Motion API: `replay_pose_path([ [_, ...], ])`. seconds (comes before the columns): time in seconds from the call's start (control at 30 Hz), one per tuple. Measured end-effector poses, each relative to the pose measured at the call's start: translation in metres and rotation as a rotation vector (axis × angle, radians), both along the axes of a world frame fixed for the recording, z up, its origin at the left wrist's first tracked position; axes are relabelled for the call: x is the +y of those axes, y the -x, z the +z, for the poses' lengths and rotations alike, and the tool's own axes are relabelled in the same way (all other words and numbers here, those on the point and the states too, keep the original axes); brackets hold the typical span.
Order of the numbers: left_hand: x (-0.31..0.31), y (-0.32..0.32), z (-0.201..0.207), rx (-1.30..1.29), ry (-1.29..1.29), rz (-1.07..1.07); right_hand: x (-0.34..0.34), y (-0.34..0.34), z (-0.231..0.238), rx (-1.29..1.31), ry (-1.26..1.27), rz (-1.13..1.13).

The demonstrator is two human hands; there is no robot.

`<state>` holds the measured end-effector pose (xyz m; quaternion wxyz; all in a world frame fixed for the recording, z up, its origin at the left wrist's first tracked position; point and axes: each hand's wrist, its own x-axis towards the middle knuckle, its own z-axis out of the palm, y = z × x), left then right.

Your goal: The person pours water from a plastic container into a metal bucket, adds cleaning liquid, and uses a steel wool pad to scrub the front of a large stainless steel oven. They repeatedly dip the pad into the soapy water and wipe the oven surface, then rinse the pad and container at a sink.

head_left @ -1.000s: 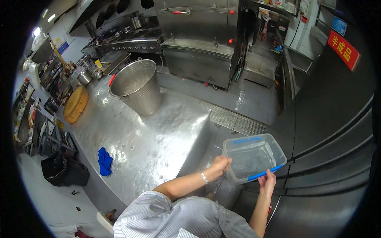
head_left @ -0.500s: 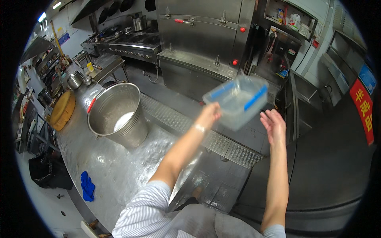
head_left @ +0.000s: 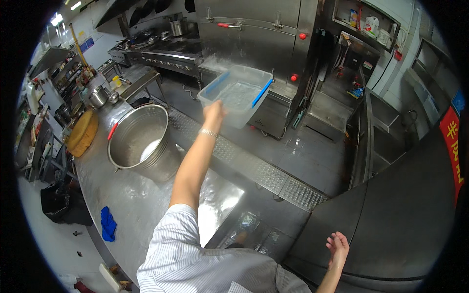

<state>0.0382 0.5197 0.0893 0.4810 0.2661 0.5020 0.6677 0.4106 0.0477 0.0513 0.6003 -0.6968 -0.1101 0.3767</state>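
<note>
My left hand (head_left: pixel 213 115) is stretched far forward and grips the near-left edge of a clear plastic box (head_left: pixel 239 95). The box has blue clips on two opposite sides and no lid on it. It hangs in the air beyond the metal table, slightly tilted, and looks to have nothing solid in it. Down at the lower right, my right hand (head_left: pixel 338 250) is away from the box, empty, with its fingers loosely apart. A large steel bucket (head_left: pixel 168 161) with a red handle grip stands on the table to the left of my forearm, with something white at its bottom.
On the steel table (head_left: pixel 132 200) lie a blue cloth (head_left: pixel 108 224) and a thick round chopping block (head_left: pixel 82 133). Steel pots (head_left: pixel 98 96) stand farther back. A perforated metal drain cover (head_left: pixel 266 171) crosses the floor. A tall steel cabinet (head_left: pixel 249 39) stands ahead, a dark cabinet (head_left: pixel 327 219) right.
My left hand has carried the plastic box leftward, toward the bucket side. My right hand has dropped back from near the box to the lower right.
</note>
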Motion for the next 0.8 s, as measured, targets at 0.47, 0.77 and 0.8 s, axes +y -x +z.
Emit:
replay_pose_path([
  [0.47, -0.253, 0.054, -0.071, -0.070, 0.300, -0.236, -0.052, 0.036, -0.014, 0.163, -0.241, 0.249],
  [0.77, -0.306, -0.008, -0.082, -0.403, 0.259, -0.384, -0.079, 0.019, -0.017, 0.133, -0.226, 0.167],
  [0.8, -0.300, -0.008, -0.089, -0.376, 0.266, -0.445, -0.078, 0.016, -0.018, 0.138, -0.231, 0.156],
])
